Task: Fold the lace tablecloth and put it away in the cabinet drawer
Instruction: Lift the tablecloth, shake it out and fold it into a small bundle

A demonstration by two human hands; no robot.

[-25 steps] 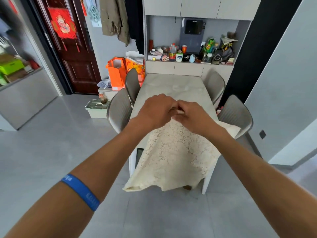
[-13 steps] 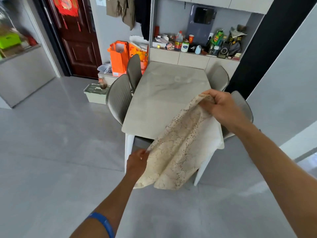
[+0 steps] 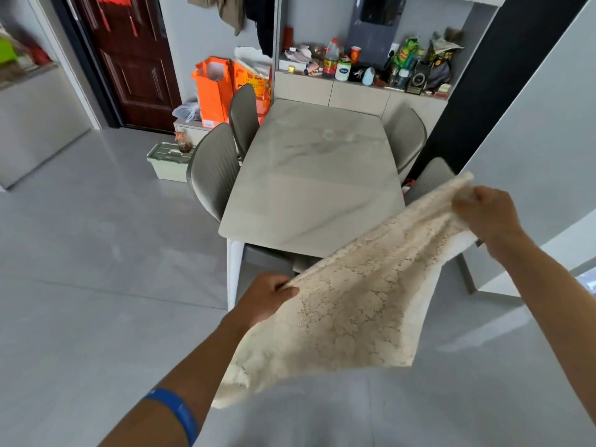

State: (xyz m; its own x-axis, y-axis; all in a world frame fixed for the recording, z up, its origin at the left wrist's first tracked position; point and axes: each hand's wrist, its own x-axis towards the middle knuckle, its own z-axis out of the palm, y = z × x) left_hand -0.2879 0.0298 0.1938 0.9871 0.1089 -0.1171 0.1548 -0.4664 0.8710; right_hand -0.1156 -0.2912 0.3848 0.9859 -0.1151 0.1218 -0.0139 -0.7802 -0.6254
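Left grip: the left hand is closed on the lace tablecloth at the cloth's near-left edge, fingers curled over the fabric, at about 6 o'clock in the view.
Right grip: the right hand is closed on the bunched far corner of the cloth, at about 3 o'clock and higher than the left hand.
Wristband: a blue wristband sits on the left forearm, at 7 o'clock.
Tablecloth: cream lace, held in the air, stretched on a slant between the two hands; its lower part hangs loose toward 6 o'clock above the floor. It looks doubled over, though the layers are hard to count.
Tabletop: the pale marbled tabletop lies beyond the cloth toward 12 o'clock; the cloth covers its near-right corner from view, and I cannot tell whether it touches there.
Chairs: two grey chairs stand at the tabletop's left side, at 10 o'clock from the hands; two more show on its right.
Cabinet: the cabinet stands against the far end of the tabletop at 12 o'clock, its drawer fronts shut, bottles and small items crowding its ledge.
Bags: orange bags stand left of the cabinet, at 11 o'clock.
Door: a dark red door is further left.
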